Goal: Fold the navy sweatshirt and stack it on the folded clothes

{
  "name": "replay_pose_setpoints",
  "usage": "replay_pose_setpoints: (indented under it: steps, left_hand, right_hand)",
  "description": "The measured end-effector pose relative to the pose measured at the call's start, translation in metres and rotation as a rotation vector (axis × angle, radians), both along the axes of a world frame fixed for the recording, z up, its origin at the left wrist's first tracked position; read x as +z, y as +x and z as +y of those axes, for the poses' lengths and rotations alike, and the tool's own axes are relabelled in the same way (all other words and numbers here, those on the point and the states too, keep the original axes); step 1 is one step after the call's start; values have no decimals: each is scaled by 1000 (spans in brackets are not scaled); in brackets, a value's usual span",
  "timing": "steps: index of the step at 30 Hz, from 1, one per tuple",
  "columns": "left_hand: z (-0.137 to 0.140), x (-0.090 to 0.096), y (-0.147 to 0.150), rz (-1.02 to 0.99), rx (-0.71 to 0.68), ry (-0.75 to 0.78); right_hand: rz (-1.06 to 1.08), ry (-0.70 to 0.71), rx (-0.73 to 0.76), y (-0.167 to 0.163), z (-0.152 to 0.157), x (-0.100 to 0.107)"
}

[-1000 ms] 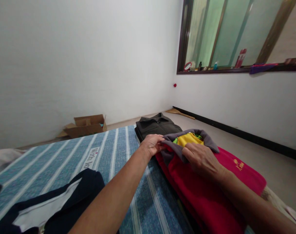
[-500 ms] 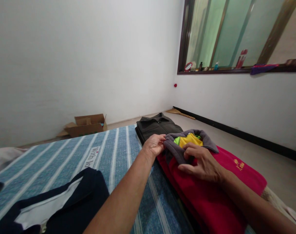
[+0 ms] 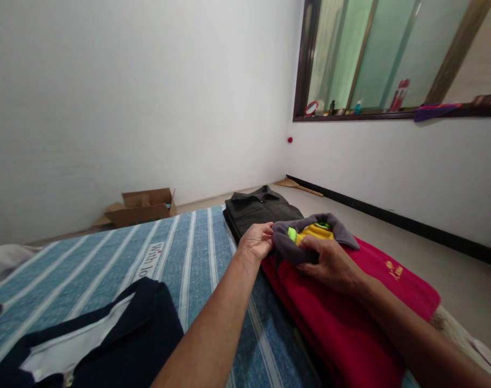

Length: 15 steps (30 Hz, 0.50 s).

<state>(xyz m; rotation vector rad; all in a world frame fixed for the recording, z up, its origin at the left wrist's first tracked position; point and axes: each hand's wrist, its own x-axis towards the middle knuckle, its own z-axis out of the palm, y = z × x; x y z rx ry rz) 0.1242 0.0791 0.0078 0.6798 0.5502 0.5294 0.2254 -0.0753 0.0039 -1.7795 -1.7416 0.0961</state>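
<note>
My right hand (image 3: 330, 261), flat on the grey collar (image 3: 294, 249) a second ago, has curled and now pinches that collar's near fold, fingers tucked under toward twelve o'clock. My left hand (image 3: 255, 241) has edged slightly toward three o'clock, closing on the collar's edge.

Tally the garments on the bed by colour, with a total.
Red with grey collar: 1, the red jacket, its collar pinched by the left hand and the right hand
Dark grey: 1, the folded jacket
Navy with white: 1, the navy garment
Total: 3
</note>
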Motion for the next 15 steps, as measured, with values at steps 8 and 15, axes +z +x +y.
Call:
replay_pose_setpoints:
  steps: [8,15]
  left_hand:
    - [1,-3,-3,138,53,171]
    - [10,25,-17,315,94,1214]
  right_hand:
    - [-59,32,53,4,-2,-8]
    - [-57,103,88,5,-1,-11]
